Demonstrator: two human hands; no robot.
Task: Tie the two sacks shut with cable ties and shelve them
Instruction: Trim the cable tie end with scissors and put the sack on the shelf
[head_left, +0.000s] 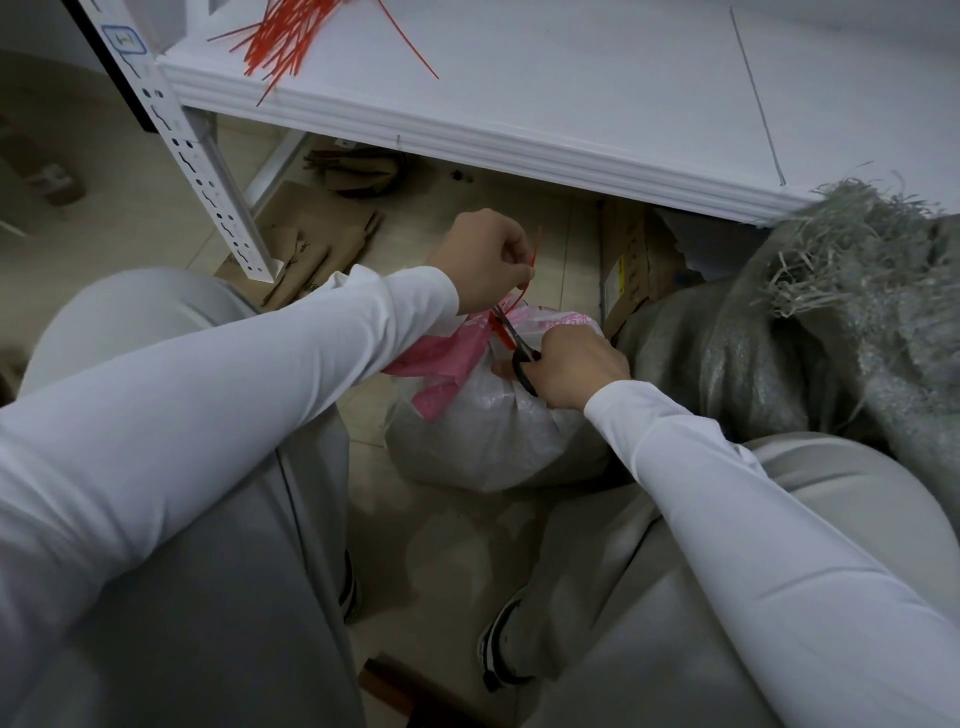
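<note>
A white woven sack (483, 441) with pink print stands on the floor between my knees, its neck gathered. A red cable tie (531, 270) is around the neck, its tail pointing up. My left hand (483, 260) pinches that tail. My right hand (571, 364) grips black scissors (519, 358), whose blades sit at the tie just above the neck. A second sack (810, 332), grey with a frayed open top, leans at the right against the shelf edge.
A white metal shelf (519, 104) spans the top, with a loose bunch of red cable ties (285, 36) at its left. A perforated white upright (208, 182) stands at the left. Flattened cardboard (317, 234) and boxes lie under the shelf.
</note>
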